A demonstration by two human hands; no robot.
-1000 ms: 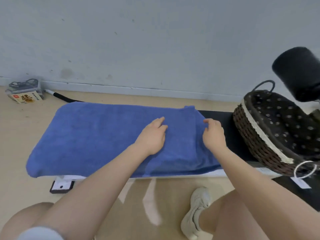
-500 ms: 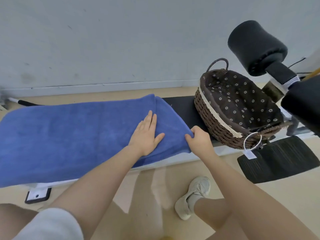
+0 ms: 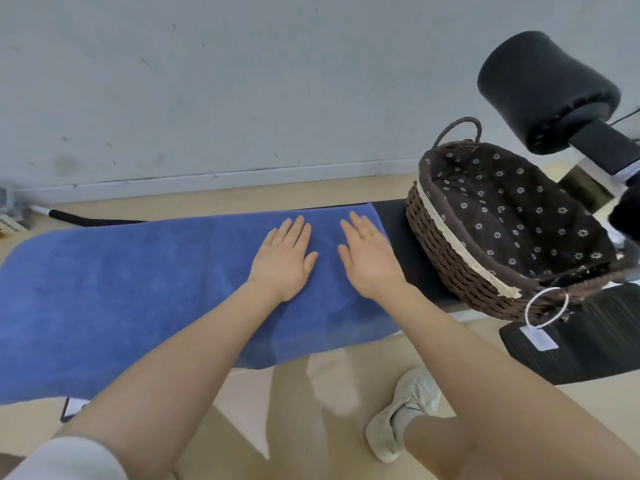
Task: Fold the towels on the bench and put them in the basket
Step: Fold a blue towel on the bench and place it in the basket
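The blue terry-cloth towel [image 3: 145, 289] lies spread flat along the black padded bench [image 3: 401, 237], its long axis running left to right, its right end just short of the basket. The left hand [image 3: 282, 261] and right hand [image 3: 369, 259] rest palm-down on that end, fingers straight and slightly spread, holding nothing. The brown wicker basket [image 3: 450, 268] with flower-print lining sits on the bench's right end.

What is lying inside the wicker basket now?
Inside the basket only its dark flowered lining shows; no towel is in it. The near wall hides the bottom's front part. The blue towel lies on the bench.
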